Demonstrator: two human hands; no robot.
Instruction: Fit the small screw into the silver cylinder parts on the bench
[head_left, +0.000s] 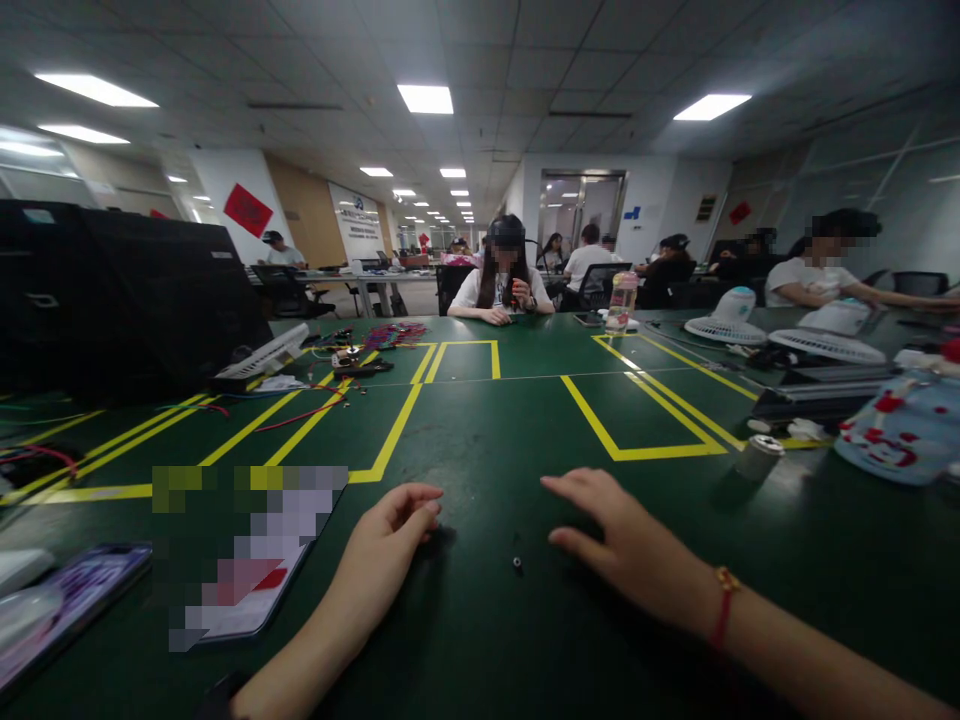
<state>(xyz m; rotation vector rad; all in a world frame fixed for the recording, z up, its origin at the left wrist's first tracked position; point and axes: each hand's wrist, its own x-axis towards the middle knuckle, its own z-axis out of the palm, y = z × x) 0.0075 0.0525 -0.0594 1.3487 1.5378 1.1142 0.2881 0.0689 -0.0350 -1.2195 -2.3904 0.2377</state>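
My left hand (390, 535) rests on the green table (480, 420) near its front edge, fingers loosely curled, holding nothing that I can see. My right hand (619, 540) lies flat beside it with fingers stretched out to the left and a red bracelet at the wrist. A tiny dark screw-like part (517, 564) lies on the table between the two hands, touching neither.
A phone (67, 605) and a blurred card lie at the left front. Wires and small parts (352, 360) sit further back left beside a black box (120, 300). Fan grilles (825, 345), a small metal cylinder (759, 455) and a patterned pouch (900, 430) are at right. A person (504, 285) sits opposite.
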